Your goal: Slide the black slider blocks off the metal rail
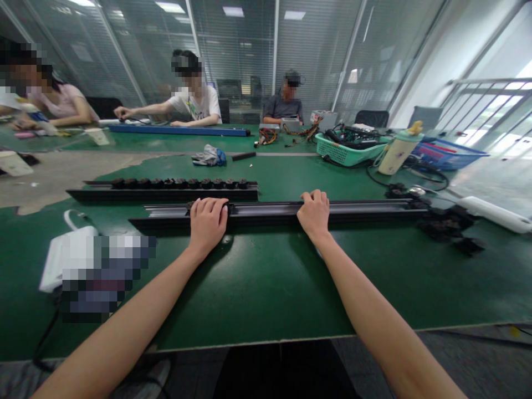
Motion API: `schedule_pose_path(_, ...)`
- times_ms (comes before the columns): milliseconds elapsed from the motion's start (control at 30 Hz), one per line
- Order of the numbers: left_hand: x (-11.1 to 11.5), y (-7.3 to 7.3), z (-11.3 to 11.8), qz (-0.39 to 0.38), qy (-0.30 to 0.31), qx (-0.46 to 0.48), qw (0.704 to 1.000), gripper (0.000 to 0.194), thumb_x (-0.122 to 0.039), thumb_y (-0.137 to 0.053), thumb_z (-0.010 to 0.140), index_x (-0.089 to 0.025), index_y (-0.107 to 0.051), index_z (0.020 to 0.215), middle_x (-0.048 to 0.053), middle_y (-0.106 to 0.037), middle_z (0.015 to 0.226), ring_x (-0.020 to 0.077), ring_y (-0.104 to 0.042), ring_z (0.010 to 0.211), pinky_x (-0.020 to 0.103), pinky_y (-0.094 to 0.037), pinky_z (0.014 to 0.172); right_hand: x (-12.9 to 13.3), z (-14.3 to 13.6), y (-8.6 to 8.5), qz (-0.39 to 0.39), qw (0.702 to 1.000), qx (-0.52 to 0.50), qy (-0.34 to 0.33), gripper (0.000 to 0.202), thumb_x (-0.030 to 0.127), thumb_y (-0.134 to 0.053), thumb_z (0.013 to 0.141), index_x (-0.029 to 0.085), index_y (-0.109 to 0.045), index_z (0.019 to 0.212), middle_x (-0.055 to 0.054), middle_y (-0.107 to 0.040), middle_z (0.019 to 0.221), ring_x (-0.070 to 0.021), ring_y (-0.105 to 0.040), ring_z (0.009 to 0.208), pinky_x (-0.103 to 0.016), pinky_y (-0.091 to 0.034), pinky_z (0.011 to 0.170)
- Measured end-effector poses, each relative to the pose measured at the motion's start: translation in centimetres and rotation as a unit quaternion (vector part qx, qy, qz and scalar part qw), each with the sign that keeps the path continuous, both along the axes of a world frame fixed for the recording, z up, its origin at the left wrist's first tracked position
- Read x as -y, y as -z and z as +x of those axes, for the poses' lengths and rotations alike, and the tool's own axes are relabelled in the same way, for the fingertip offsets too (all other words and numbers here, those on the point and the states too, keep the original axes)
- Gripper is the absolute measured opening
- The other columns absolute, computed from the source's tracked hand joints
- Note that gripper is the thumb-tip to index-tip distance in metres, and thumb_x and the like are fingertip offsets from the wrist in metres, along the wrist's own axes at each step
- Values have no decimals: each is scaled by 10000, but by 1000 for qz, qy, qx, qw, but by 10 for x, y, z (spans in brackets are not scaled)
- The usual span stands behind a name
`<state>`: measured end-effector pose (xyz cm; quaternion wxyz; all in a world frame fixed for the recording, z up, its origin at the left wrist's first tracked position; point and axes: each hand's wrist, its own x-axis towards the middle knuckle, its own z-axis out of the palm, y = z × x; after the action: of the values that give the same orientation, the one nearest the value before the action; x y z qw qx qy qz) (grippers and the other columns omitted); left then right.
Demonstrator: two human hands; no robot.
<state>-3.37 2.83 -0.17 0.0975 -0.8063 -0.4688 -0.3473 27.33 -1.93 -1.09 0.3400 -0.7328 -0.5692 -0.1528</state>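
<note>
A long black rail [266, 216] with a silvery inner channel lies crosswise on the green table. Near its left part, my left hand [208, 224] curls over the rail and a small black piece, most of which its fingers hide. My right hand [315, 215] is wrapped round the rail right of the middle. Behind lies a second black rail [166, 195] bearing a row of several round black parts [180, 183]. Several loose black parts [446, 221] are heaped at the right end of the nearer rail.
The green table [266, 299] holds a white box [68, 257] at the left, a grey-blue cloth [209, 155], a green basket [351, 151], a cream bottle [399, 152] and a blue basket [449, 155]. Several people sit across the table beside a long blue bar [178, 131].
</note>
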Motion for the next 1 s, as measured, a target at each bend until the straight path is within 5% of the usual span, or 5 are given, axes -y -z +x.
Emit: schedule_pose_path(1000,-3,2,-1,0,11,0,1000,416,-363,-364,1092,-223,-699,1295,129,-738,1255,317,-607,1279,553,-364,1265,3,-1,-5,-40,998,19,50,407,56,-441,910,113,-730,1192,-193,-606,1103,-316,-479,1087,-446,-397,962)
